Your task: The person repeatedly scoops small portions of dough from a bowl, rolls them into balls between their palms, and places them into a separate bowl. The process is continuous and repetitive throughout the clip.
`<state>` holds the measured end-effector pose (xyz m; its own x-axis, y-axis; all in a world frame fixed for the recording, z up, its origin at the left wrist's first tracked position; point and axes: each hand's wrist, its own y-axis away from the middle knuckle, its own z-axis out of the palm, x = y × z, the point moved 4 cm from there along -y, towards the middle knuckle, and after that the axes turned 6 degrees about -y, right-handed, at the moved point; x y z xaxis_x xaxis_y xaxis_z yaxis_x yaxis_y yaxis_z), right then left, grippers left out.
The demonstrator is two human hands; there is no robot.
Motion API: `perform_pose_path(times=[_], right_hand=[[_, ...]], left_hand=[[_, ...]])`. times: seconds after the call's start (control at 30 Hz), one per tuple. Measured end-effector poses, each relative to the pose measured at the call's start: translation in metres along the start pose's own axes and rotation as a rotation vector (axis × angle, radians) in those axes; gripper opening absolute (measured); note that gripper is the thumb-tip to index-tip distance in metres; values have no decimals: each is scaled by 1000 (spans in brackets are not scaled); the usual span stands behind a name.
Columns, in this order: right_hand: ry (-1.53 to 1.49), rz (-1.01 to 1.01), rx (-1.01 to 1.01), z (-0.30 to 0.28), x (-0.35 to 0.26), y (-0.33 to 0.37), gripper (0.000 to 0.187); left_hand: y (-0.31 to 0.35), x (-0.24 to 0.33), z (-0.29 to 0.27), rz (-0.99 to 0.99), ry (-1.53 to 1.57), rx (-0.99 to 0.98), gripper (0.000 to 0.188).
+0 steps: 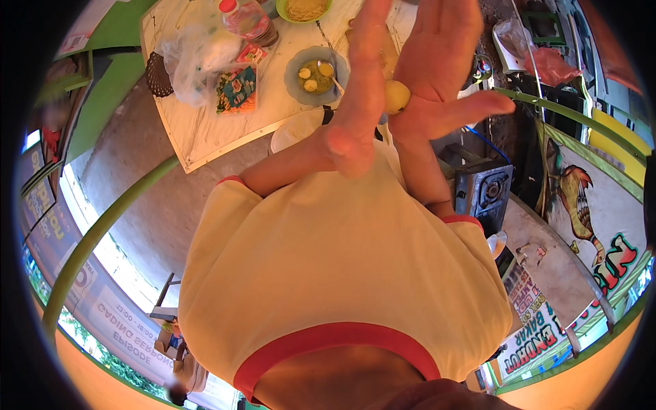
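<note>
My left hand (361, 96) and my right hand (437, 75) are raised over the table's near edge, fingers stretched out and pointing away from me. A small yellow ball of what looks like mash (397, 97) is held between my two palms. The left hand hides part of it. Left of my hands stands a grey-blue bowl (293, 83) of yellowish liquid with several yellow round pieces in it. A spoon (337, 85) leans on its rim. Farther back, a green bowl (281, 9) holds a yellow mash.
On the marble-patterned table (188, 130) are a bottle with a red cap (249, 22), a clear plastic bag (191, 75) and a tray of chopped vegetables (236, 90). A gas stove (486, 191) stands at my right. A green rail (102, 225) curves along the left.
</note>
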<state>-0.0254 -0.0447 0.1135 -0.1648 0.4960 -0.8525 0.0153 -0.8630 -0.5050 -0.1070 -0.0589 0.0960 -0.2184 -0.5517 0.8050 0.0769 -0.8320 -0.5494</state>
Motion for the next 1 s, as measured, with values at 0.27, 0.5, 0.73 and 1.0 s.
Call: perform_pose_path(times=[0.27,0.5,0.73,1.0], right_hand=[[-117,7,-40,20,-18,2,74],[-6,-9,-106,30,-1,11,74],[-63,30,-25,39,-26,4,76],[-77,124,-7,54,-46,13,77]], left_hand=[[-3,4,0,-107,-47,123,91],[-6,11,0,-138,91,101,86],[0,5,-3,-116,78,42,81],[-10,9,-3,-311,436,95,76]])
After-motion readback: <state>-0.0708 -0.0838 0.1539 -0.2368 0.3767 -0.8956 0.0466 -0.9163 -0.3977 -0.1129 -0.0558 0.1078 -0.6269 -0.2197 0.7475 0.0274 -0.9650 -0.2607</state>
